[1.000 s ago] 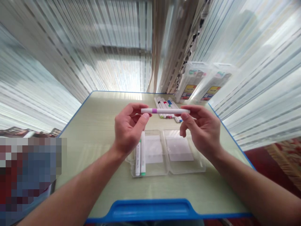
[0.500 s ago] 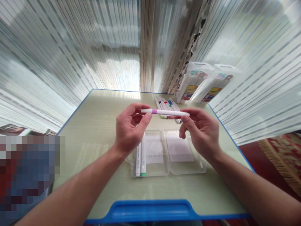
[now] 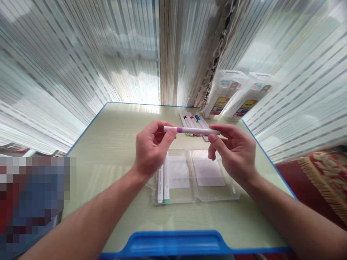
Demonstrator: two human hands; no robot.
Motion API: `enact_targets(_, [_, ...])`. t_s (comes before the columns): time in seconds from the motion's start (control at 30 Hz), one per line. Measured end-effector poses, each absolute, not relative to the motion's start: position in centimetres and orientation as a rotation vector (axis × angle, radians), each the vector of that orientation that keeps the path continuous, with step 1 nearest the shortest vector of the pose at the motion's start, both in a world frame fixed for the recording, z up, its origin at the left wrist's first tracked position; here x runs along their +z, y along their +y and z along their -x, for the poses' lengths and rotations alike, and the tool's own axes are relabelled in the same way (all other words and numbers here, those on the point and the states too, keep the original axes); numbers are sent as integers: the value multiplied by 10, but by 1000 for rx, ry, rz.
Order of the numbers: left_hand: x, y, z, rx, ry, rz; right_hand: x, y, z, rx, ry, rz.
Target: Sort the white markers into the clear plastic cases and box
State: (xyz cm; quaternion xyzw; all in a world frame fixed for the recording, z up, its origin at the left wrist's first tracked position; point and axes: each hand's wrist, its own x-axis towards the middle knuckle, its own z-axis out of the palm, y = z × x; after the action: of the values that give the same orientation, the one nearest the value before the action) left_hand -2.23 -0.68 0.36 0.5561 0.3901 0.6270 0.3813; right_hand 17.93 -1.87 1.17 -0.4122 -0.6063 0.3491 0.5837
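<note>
A white marker with a purple band (image 3: 193, 130) is held level above the table between my two hands. My left hand (image 3: 153, 148) pinches its banded end between thumb and fingers. At the other end, the thumb and fingertips of my right hand (image 3: 234, 151) are closed on the barrel. Below them lies an open clear plastic case (image 3: 196, 196) with white paper in both halves. Two white markers (image 3: 166, 180), one green-tipped, lie along the case's left side, their upper ends partly behind my left hand.
Several white markers with coloured bands (image 3: 189, 121) lie in a group at the back of the table (image 3: 108, 133). Two clear cases with labels (image 3: 221, 95) stand upright at the back right. A blue tray (image 3: 176, 240) forms the front edge, and striped curtains hang behind.
Both hands and the marker appear slightly further right and lower, while the view has shifted a little. The grip on the marker stays the same.
</note>
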Motion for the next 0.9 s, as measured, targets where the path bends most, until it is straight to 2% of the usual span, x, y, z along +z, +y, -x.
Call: enact_targets(0.9, [7, -8, 27, 1629, 919, -1583, 15, -18, -177, 876, -1349, 882])
